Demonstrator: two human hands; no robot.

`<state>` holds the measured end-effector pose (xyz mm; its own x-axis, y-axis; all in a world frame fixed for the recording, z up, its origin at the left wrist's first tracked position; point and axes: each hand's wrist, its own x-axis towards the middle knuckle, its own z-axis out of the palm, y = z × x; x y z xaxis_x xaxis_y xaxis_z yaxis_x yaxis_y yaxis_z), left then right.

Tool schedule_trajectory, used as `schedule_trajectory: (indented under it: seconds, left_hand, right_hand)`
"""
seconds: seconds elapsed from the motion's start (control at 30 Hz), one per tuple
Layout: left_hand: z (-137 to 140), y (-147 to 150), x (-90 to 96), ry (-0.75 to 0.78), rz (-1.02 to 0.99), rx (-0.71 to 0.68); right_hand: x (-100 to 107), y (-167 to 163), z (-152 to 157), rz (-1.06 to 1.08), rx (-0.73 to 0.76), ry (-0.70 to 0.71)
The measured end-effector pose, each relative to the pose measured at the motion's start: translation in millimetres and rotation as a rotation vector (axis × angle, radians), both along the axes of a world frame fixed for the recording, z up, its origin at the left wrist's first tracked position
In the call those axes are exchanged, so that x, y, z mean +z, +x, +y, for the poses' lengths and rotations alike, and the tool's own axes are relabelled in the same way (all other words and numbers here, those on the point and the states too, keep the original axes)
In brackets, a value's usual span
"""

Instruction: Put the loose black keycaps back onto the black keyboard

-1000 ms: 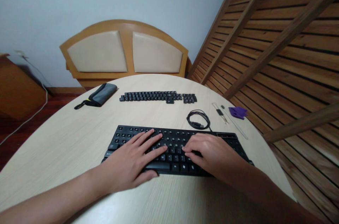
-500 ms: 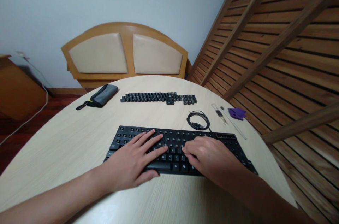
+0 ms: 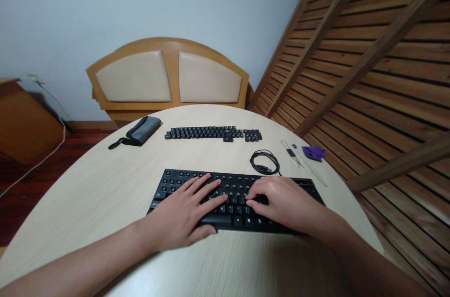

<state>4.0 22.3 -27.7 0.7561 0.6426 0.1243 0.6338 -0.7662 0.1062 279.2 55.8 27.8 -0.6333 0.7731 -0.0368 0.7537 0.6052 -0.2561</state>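
Note:
A black keyboard point(image 3: 225, 220) lies across the near part of the table. Its upper rows show bare key posts, while the lower rows carry keycaps. My left hand point(image 3: 183, 215) rests flat on the left half of the keyboard, fingers spread and thumb at the front edge. Over the right half, my right hand point(image 3: 281, 201) has thumb and forefinger pinched on a small black keycap in the lower rows; the cap is mostly covered by the fingertips. Behind the keyboard, several loose keycaps point(image 3: 202, 132) stand in rows, with a smaller group of keycaps point(image 3: 252, 135) beside them.
The keyboard's coiled cable point(image 3: 264, 162) lies behind it. To the right are a wire keycap puller point(image 3: 292, 153), a thin white stick with a dark tip point(image 3: 309, 165) and a purple cloth point(image 3: 314, 152). A grey pouch point(image 3: 146, 130) sits at the back left of the round table point(image 3: 87, 189).
My view has shifted slightly, so the table's things appear a little further right and lower. My right hand's fingers are raised and arched more at the keys; my left hand stays flat on the keyboard.

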Motion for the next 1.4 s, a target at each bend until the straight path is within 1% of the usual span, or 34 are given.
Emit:
schedule_trajectory:
  seconds: [0.07, 0.17, 0.33, 0.47, 0.6, 0.77, 0.93, 1.0, 1.07, 1.13, 1.23, 1.27, 1.33, 1.4]
  left_hand:
    - [0, 0, -0.4, 0.003, -0.004, -0.002]
    - [0, -1, -0.7, 0.006, 0.003, -0.004]
    - [0, 0, -0.1, 0.010, 0.027, 0.001]
    - [0, -1, 0.5, 0.008, 0.035, -0.004]
    - [0, -1, 1.7, -0.003, 0.043, -0.007]
    - [0, 0, 3.0, -0.015, 0.046, -0.006]
    - [0, -3, 5.4, -0.030, 0.038, -0.009]
    - [0, -6, 9.4, -0.039, 0.034, -0.008]
    - [-1, -9, 15.2, -0.044, 0.027, -0.005]
    - [-3, -11, 21.3, -0.048, 0.022, 0.006]
    - [-6, -10, 26.9, -0.030, 0.044, 0.060]
    - [-7, -9, 27.0, -0.013, 0.057, 0.094]
    - [-9, -7, 24.9, 0.042, 0.068, 0.171]
    - [-10, -5, 20.6, 0.113, 0.049, 0.196]
  right_hand:
    - [0, -2, 12, 0.051, -0.048, 0.013]
    - [-5, -11, 39, 0.110, -0.065, 0.126]
    - [-19, -31, 88, -0.003, -0.087, 0.265]
    - [-28, -45, 112, -0.109, -0.122, 0.283]
    - [-36, -54, 120, -0.131, -0.157, 0.281]
    - [-38, -54, 116, -0.132, -0.178, 0.278]
    - [-28, -38, 100, -0.130, -0.144, 0.227]
    - [-23, -28, 90, -0.091, -0.128, 0.200]
    - [-18, -15, 78, 0.046, -0.107, 0.162]
    - [-14, -3, 64, 0.173, -0.098, 0.101]
    - [-9, 11, 41, 0.340, -0.103, -0.090]
    - [-8, 14, 34, 0.374, -0.088, -0.156]
    - [-6, 17, 22, 0.394, -0.050, -0.240]
    - [-6, 16, 14, 0.399, -0.034, -0.302]
